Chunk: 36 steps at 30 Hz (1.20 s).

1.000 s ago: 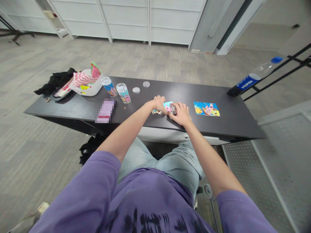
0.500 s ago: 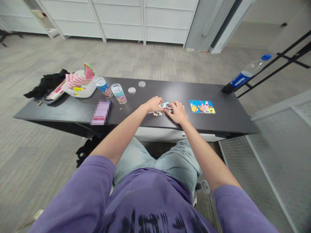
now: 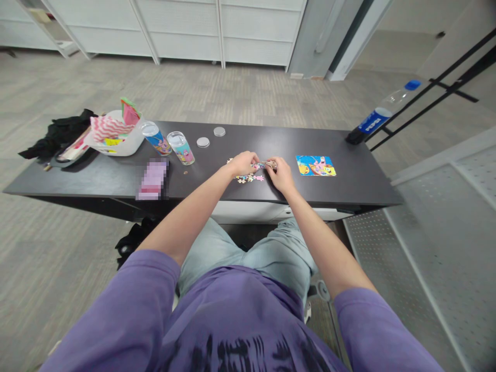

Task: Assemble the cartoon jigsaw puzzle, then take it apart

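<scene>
Small jigsaw puzzle pieces (image 3: pixel 246 179) lie in a loose heap on the dark table, around and under my hands. My left hand (image 3: pixel 244 163) rests at the heap with its fingers curled down onto pieces; some of them show by its fingertips. Opposite it, my right hand (image 3: pixel 281 174) has its fingers bent around a few pieces, whose edges show beneath the thumb and fingers. A colourful cartoon picture card (image 3: pixel 316 166) lies flat to the right of my right hand. Exactly which pieces each hand grips is too small to make out.
Two clear cartoon-printed cans (image 3: pixel 156 139) stand left of the heap, near two round silver lids (image 3: pixel 203 142). Farther left are a blurred phone (image 3: pixel 153 178), a white basket (image 3: pixel 116 142) of cloths and black fabric (image 3: pixel 60 134). A Pepsi bottle (image 3: pixel 374 121) stands at the right end.
My hands have shifted slightly apart over the heap, and more pieces show below them. The right hand's fingers have curled in around pieces. The whole view has moved a little.
</scene>
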### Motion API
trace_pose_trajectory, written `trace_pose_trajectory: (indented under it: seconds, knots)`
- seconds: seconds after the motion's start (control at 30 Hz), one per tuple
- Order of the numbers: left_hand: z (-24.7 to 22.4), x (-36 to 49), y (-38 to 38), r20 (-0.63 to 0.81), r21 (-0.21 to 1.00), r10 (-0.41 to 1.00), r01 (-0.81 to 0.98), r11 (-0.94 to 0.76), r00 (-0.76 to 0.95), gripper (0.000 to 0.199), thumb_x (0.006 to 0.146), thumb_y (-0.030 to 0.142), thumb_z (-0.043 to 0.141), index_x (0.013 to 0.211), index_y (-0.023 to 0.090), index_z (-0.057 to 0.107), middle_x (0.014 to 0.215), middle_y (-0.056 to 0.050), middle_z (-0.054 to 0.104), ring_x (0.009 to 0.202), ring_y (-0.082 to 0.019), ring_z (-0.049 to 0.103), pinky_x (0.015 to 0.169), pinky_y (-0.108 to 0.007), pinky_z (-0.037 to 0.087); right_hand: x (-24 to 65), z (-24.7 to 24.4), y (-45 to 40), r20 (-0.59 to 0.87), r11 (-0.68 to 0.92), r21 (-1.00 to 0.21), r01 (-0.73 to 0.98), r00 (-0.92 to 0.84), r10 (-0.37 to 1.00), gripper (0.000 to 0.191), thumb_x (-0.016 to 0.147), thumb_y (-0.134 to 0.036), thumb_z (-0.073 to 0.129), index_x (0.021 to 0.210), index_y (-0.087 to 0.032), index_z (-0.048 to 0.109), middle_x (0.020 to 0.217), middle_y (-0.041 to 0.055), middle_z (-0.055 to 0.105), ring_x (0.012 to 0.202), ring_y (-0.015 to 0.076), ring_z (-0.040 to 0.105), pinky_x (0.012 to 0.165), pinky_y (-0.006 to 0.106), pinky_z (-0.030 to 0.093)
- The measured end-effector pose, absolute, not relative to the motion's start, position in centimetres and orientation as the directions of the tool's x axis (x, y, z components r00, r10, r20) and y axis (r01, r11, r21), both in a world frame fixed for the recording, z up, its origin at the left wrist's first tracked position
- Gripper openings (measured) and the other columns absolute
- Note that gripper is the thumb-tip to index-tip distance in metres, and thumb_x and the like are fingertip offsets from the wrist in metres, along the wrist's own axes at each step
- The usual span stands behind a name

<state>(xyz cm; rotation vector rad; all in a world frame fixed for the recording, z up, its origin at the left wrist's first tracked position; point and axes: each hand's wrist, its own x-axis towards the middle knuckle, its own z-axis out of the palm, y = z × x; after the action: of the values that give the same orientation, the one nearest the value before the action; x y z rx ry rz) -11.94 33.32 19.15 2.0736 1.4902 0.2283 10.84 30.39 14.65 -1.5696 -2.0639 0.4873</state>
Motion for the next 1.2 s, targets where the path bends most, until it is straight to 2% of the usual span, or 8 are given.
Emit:
trace_pose_trajectory:
  seconds: [0.4,0.53,0.67,0.73,0.8,1.03,1.13,1.2]
  knots:
    - [19.2,-14.3,32.7,0.0,0.595,0.976,0.785,-0.174,0.216,0.031,0.117,0.041,0.089,0.139,0.02,0.083,0.151,-0.013,0.084,0.13,-0.028,0.083,0.119,-0.055,0.075,10.9,14.7,30.1,0.169,0.275,-0.643,0.715,-0.218,0.961,0.04,0.129,-0.05,0.086,0.161,-0.026,0.085,0.162,0.0148,0.086,0.142,0.0341,0.086,0.127,0.063,0.074]
    - [19.1,-15.5,30.9,0.048,0.582,0.982,0.793,-0.178,0.185,0.027,0.118,0.033,0.084,0.141,0.019,0.081,0.152,-0.012,0.083,0.141,-0.03,0.08,0.129,-0.056,0.068,10.8,14.9,30.1,0.177,0.334,-0.661,0.672,-0.294,0.939,0.043,0.129,-0.055,0.085,0.164,-0.029,0.085,0.172,0.0163,0.082,0.153,0.0362,0.082,0.134,0.066,0.07]
    - [18.3,-16.3,27.5,0.057,0.522,0.988,0.839,-0.153,0.145,0.061,0.108,0.048,0.095,0.161,0.026,0.075,0.173,-0.017,0.073,0.164,-0.038,0.067,0.146,-0.059,0.05,10.8,14.9,30.1,0.183,0.367,-0.657,0.658,-0.333,0.925,0.045,0.13,-0.059,0.081,0.165,-0.03,0.084,0.174,0.016,0.082,0.152,0.0352,0.081,0.138,0.065,0.066]
    - [17.7,-16.2,25.8,0.042,0.489,0.992,0.864,-0.121,0.115,0.084,0.097,0.061,0.103,0.166,0.026,0.071,0.179,-0.02,0.068,0.169,-0.045,0.061,0.147,-0.062,0.046,10.9,14.8,30.0,0.192,0.364,-0.641,0.675,-0.319,0.928,0.046,0.131,-0.059,0.079,0.165,-0.029,0.083,0.173,0.0157,0.082,0.153,0.0354,0.081,0.14,0.065,0.062]
    - [17.2,-15.8,24.7,0.033,0.466,0.995,0.88,-0.095,0.09,0.091,0.094,0.067,0.103,0.167,0.024,0.07,0.181,-0.024,0.065,0.17,-0.05,0.057,0.146,-0.065,0.045,10.9,14.7,29.9,0.202,0.346,-0.615,0.709,-0.282,0.938,0.048,0.13,-0.057,0.079,0.167,-0.027,0.081,0.174,0.0156,0.081,0.156,0.0369,0.078,0.142,0.066,0.057]
    - [16.8,-15.5,24.3,0.047,0.488,0.992,0.864,-0.124,0.116,0.047,0.112,0.057,0.082,0.151,0.03,0.078,0.171,-0.018,0.07,0.166,-0.044,0.061,0.145,-0.059,0.049,10.9,14.6,29.2,0.225,0.262,-0.512,0.818,-0.166,0.96,0.05,0.122,-0.054,0.08,0.165,-0.03,0.081,0.173,0.0185,0.078,0.164,0.0441,0.066,0.143,0.069,0.05]
    - [16.7,-16.7,24.0,0.079,0.514,0.991,0.847,-0.133,0.107,0.053,0.108,0.053,0.085,0.156,0.032,0.075,0.174,-0.016,0.069,0.169,-0.04,0.06,0.149,-0.054,0.047,11.0,14.7,29.1,0.234,0.251,-0.495,0.832,-0.151,0.96,0.049,0.12,-0.057,0.073,0.163,-0.034,0.082,0.169,0.0196,0.081,0.16,0.049,0.066,0.139,0.071,0.053]
    - [16.5,-17.7,23.5,0.09,0.524,0.994,0.845,-0.106,0.069,0.059,0.105,0.056,0.089,0.157,0.032,0.075,0.173,-0.016,0.069,0.168,-0.043,0.059,0.149,-0.059,0.047,11.1,14.7,29.1,0.239,0.249,-0.489,0.836,-0.146,0.96,0.05,0.12,-0.058,0.071,0.162,-0.032,0.082,0.167,0.0211,0.081,0.158,0.0498,0.066,0.138,0.07,0.053]
